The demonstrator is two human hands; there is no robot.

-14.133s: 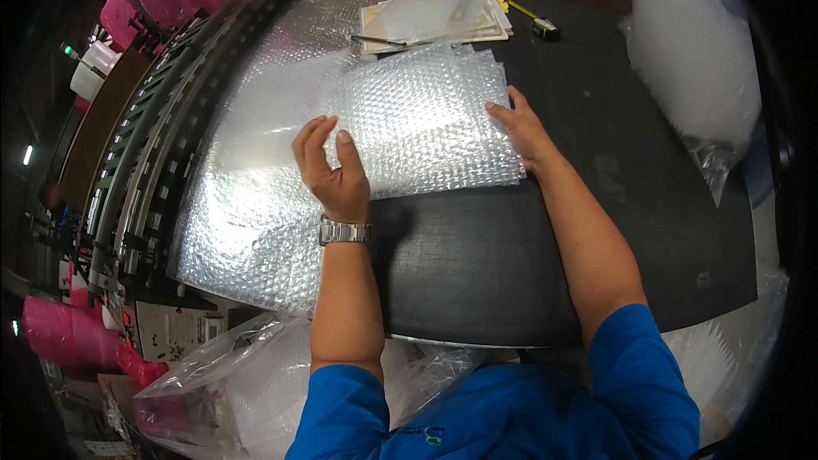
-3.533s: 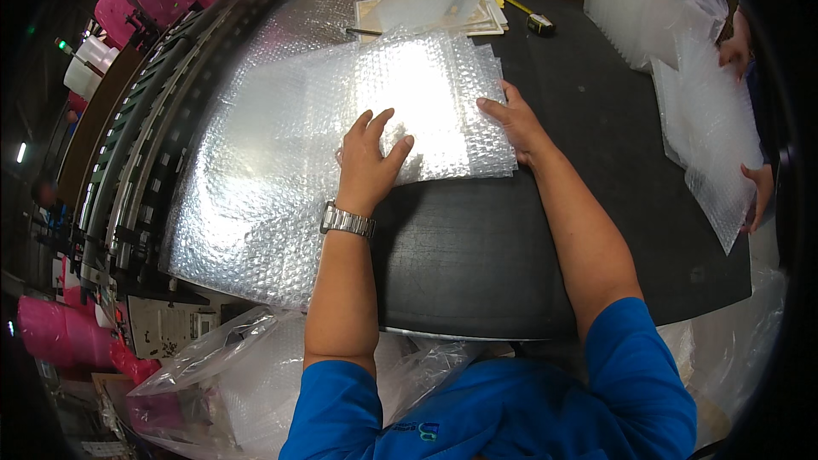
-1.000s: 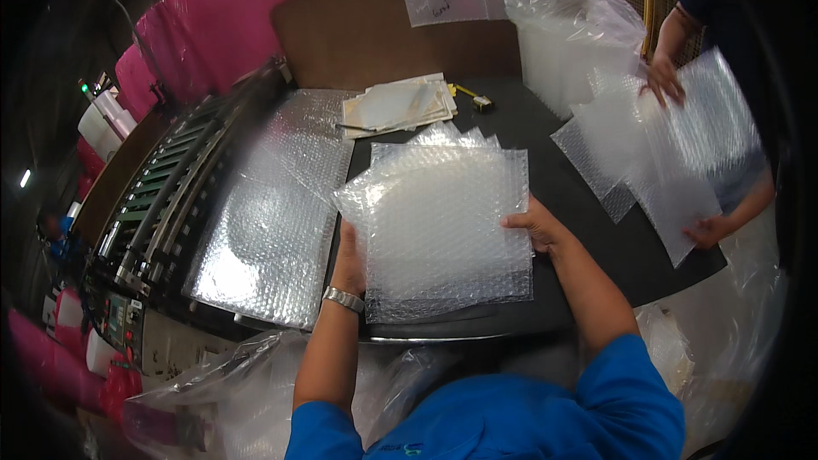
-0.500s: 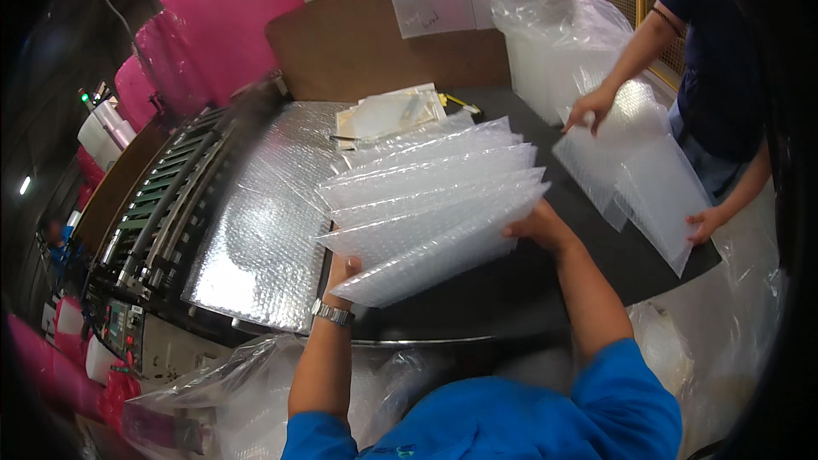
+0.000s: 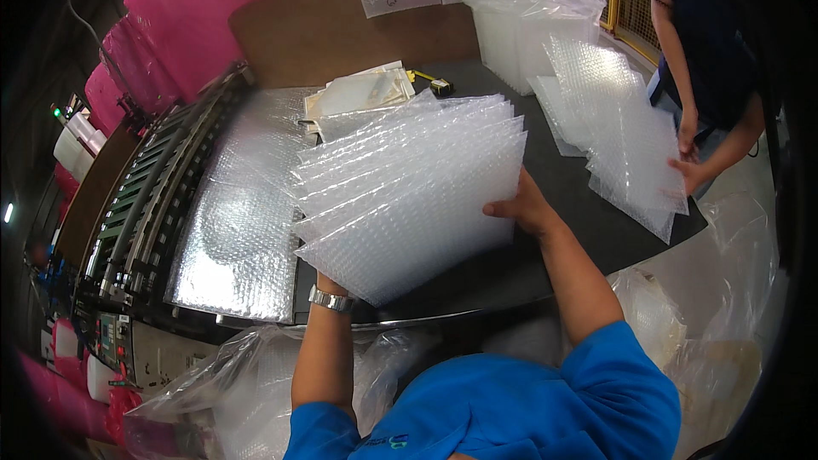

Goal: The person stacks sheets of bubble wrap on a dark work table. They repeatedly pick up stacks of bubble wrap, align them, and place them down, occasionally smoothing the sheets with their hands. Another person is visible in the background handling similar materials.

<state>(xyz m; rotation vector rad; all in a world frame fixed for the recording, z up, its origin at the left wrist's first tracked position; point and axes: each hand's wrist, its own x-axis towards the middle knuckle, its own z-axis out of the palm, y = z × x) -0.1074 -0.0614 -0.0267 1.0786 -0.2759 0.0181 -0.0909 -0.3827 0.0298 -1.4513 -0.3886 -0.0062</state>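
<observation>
A fanned stack of clear bubble wrap bags (image 5: 417, 204) is held up over the dark table (image 5: 558, 264), tilted toward me. My right hand (image 5: 518, 203) grips the stack's right edge, with the thumb on the front bag and the fingers behind. At the lower left corner is my left hand (image 5: 331, 284), closed on the stack; its fingers are mostly hidden behind the bags. A steel watch sits on that wrist. Left of the stack, a shiny sheet of bubble wrap (image 5: 230, 230) lies flat beside the machine's rollers.
A co-worker at the right handles more bubble wrap bags (image 5: 613, 128) over the table's edge. Papers (image 5: 362, 98) and a tape measure (image 5: 440, 86) lie behind my stack. A large plastic-wrapped pile (image 5: 528, 25) stands at the back. The roller machine (image 5: 162, 179) borders the left side.
My hands have shifted the stack slightly left, and the front bag now faces me more fully. The co-worker's upper hand has dropped toward the other, at the near edge of their bags.
</observation>
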